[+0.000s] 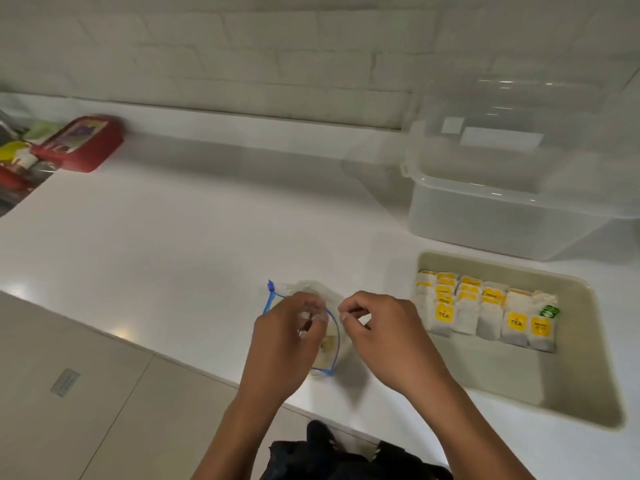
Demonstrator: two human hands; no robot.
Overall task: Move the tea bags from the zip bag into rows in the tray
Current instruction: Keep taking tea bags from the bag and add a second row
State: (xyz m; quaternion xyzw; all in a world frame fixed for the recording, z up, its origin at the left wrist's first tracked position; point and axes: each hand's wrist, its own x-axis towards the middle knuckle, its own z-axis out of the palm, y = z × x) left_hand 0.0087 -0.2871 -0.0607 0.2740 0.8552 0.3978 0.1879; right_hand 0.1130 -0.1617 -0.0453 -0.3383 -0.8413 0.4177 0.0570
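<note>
Lay on the white counter (pixel 156 237) directly beneath both sets of fingers: the clear zip bag (pixel 322 327), its blue zip strip curving open between the two hands. Curled over the near-left edge of the bag mouth, the left hand (pixel 287 337), fingertips bent inward and pinching the clear plastic. Curled likewise at the right edge of the mouth, the right hand (pixel 377 327), thumb and forefinger pressed together on what looked like the plastic or something small; too blurred to say which. Showed faintly through the plastic just below the left fingertips, a pale tea bag. Stood well right of the right fingers, the beige tray (pixel 571 393), with yellow-tagged tea bags (pixel 485 310) upright in rows at its far end.
</note>
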